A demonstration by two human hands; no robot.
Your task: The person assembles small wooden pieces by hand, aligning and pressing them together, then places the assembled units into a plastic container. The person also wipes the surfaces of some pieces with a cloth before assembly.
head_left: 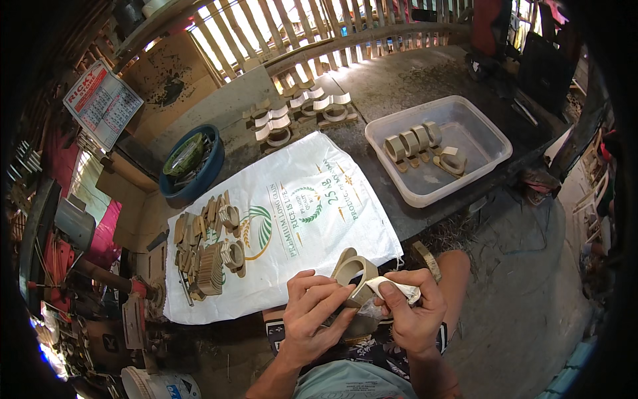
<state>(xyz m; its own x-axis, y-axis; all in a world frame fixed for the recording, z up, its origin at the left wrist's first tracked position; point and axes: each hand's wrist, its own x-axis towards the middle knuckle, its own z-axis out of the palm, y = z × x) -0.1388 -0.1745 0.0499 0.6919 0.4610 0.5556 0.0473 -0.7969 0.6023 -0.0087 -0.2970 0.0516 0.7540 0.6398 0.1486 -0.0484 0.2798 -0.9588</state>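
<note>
Over my lap, my left hand [311,319] is closed on a pale tan ring-shaped piece [347,268] with a flat strip along its side, possibly wood or bamboo. Pinched in my right hand [420,314] is a small white plastic packet [396,290], squeezed to a narrow end that meets the near edge of the piece. Whether anything comes out of the packet cannot be made out. Just ahead lies a white woven sack [286,199] with green and orange print. Several curved and flat tan pieces [211,266] are heaped on its left part.
On the dark table, a clear plastic tub [497,143] holds several ring pieces [412,141]. More assembled pieces [274,126] stand behind the sack. A blue basin [189,193] with a green packet sits at left. A bench vise [136,289] and a white bucket [156,386] are lower left.
</note>
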